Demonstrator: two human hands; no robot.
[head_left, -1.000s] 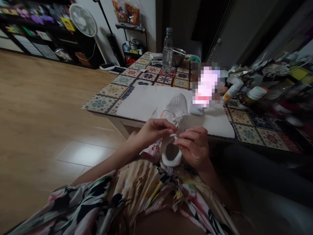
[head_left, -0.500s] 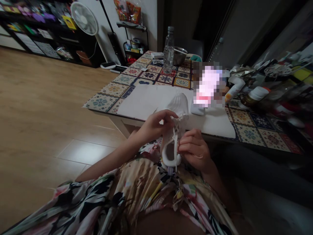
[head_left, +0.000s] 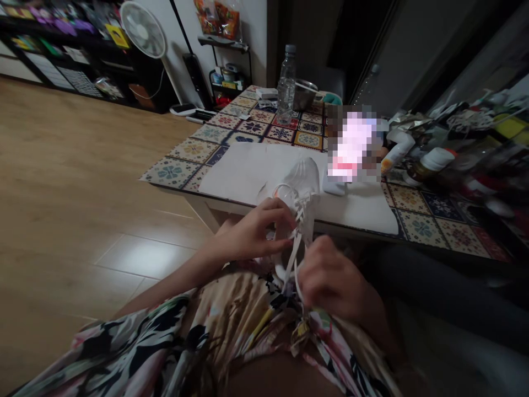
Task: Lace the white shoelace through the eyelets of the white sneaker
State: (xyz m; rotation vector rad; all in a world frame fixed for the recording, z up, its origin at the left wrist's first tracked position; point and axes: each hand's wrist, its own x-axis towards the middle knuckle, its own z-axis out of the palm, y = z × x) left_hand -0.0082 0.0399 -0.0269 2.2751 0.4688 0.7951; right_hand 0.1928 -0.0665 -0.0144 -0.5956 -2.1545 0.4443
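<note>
A small white sneaker [head_left: 301,182] leans between my lap and the front edge of the tiled table [head_left: 182,165], its toe resting on a white sheet [head_left: 248,171]. My left hand [head_left: 256,231] holds the shoe's left side near the eyelets, fingers curled against it. Lower and closer to me, my right hand [head_left: 330,281] is closed around the white lace [head_left: 294,256], which runs taut from the eyelets down into that fist. The right hand is smeared by motion.
A clear plastic bottle [head_left: 286,82] and a metal bowl [head_left: 305,95] stand at the table's far end. Bottles and clutter [head_left: 438,160] crowd the right side. A standing fan [head_left: 144,30] and shelves [head_left: 61,60] are beyond the wooden floor [head_left: 74,182].
My right hand has pulled down and toward me with the lace, drawing it taut. My left hand has slid down the shoe's side.
</note>
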